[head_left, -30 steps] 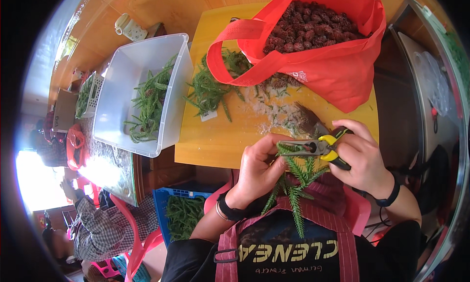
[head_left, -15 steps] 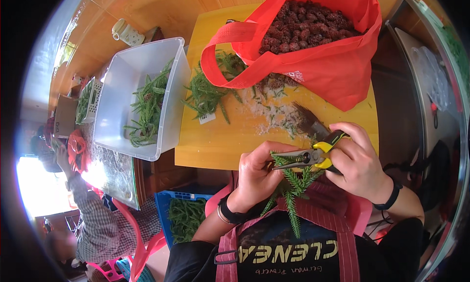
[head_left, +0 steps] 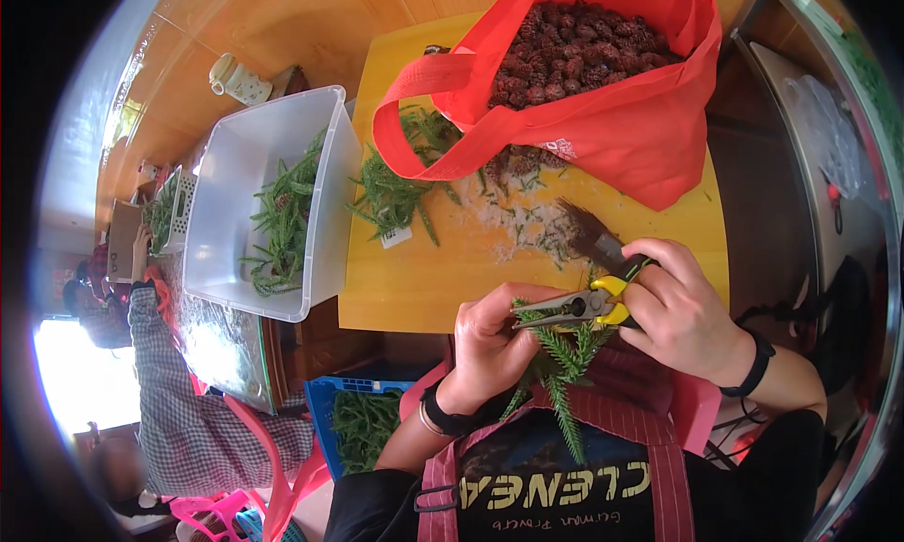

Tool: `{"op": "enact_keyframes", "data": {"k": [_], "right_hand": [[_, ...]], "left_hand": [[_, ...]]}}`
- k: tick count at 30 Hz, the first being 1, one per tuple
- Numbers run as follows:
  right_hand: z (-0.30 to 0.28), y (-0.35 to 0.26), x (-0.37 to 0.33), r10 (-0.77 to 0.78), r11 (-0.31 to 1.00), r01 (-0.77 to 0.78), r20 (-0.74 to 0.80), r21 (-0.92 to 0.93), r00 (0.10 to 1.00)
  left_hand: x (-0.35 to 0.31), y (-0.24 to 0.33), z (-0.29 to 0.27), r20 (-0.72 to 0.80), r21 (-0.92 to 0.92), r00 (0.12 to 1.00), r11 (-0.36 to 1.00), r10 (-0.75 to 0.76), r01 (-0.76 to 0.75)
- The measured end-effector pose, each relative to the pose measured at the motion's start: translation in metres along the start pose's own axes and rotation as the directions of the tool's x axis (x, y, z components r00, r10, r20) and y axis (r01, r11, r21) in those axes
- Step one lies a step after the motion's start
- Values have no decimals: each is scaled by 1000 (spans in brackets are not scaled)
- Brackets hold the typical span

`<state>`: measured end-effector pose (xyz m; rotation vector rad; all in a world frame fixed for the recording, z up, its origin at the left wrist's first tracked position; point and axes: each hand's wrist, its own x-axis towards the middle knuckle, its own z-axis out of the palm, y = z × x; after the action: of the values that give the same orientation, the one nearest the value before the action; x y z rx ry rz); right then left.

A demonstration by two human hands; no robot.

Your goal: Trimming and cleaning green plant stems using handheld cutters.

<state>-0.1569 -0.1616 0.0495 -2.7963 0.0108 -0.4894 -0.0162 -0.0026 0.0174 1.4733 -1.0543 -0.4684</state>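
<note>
My right hand [head_left: 686, 316] is closed around the yellow-and-black handles of a pair of long-nosed pliers [head_left: 576, 307]. The jaws point left and lie across the upper part of a green artificial pine sprig [head_left: 562, 405]. My left hand [head_left: 492, 342] pinches that sprig by its top end, right beside the jaw tips. Its needled branches hang down in front of my apron [head_left: 673, 485]. Exactly what the jaws grip is hidden by needles and fingers. Just beyond the pliers lies a dark bristly brush-like thing [head_left: 590, 233] on the yellow table [head_left: 424, 297].
A red bag [head_left: 621, 146] full of pinecones [head_left: 574, 62] stands at the back. Left of it are loose green sprigs [head_left: 395, 189] and a clear bin [head_left: 330, 222] holding more. A blue crate [head_left: 323, 429] of greenery sits below. A co-worker's checkered sleeve [head_left: 165, 382] shows far left.
My hands and the pliers stay almost in place, with the jaws tilted slightly differently. The co-worker's arm has reached farther away, toward the white basket. The whole view has shifted a little.
</note>
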Motion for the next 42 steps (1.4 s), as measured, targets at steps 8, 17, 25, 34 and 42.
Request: {"op": "enact_keyframes", "data": {"k": [8, 17, 25, 34, 42], "right_hand": [[0, 4, -1, -77, 997, 77, -29, -23, 997], [8, 18, -2, -84, 996, 84, 11, 4, 996], [5, 22, 4, -54, 995, 48, 59, 90, 997], [-5, 48, 0, 310, 932, -311, 36, 187, 950], [19, 67, -33, 521, 840, -477, 140, -260, 842]], "left_hand": [[0, 6, 4, -42, -117, 989, 984, -142, 136], [-3, -1, 7, -49, -285, 973, 937, -226, 203], [-1, 1, 1, -3, -316, 953, 904, -304, 288], [-2, -5, -5, 24, -334, 976, 919, -215, 210], [-3, -8, -5, 13, -341, 984, 925, -176, 169]]}}
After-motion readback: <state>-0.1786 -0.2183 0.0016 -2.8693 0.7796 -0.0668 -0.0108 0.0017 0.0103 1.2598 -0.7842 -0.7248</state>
